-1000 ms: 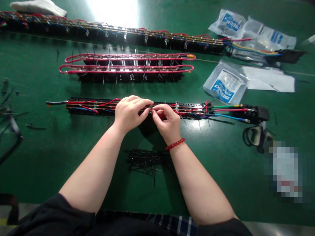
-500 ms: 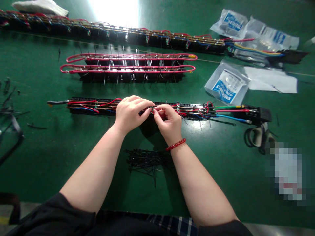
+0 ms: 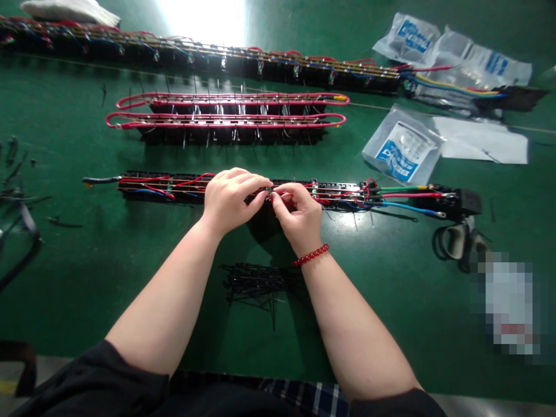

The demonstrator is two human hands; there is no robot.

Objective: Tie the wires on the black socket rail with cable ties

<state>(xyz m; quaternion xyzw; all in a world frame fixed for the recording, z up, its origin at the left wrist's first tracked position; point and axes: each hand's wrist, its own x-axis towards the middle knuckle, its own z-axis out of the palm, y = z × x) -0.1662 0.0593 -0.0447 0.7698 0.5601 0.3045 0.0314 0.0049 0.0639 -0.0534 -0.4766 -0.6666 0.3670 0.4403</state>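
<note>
A long black wired assembly (image 3: 186, 188) with red, blue and brass-coloured lines lies across the green table, below two red-looped assemblies. Over its middle, my left hand (image 3: 234, 200) is closed in a pinch. My right hand (image 3: 297, 211), with a red bead bracelet (image 3: 311, 255) on the wrist, pinches right beside it. The fingertips of both hands nearly meet at a small green part on the assembly; what they grip is too small to make out. Green, red and blue leads (image 3: 410, 196) run from the assembly's right end to a black block.
Black cable ties (image 3: 254, 281) lie in a pile nearer my body. Scissors (image 3: 458, 240) rest at the right. Farther back are red-looped assemblies (image 3: 230, 121), a longer wired strip (image 3: 243, 61), plastic bags (image 3: 403, 145) and white paper (image 3: 482, 139). Black scraps (image 3: 21, 202) lie left.
Both hands stay at the same place on the assembly. The right fingers have shifted very slightly; the rest looks nearly the same.
</note>
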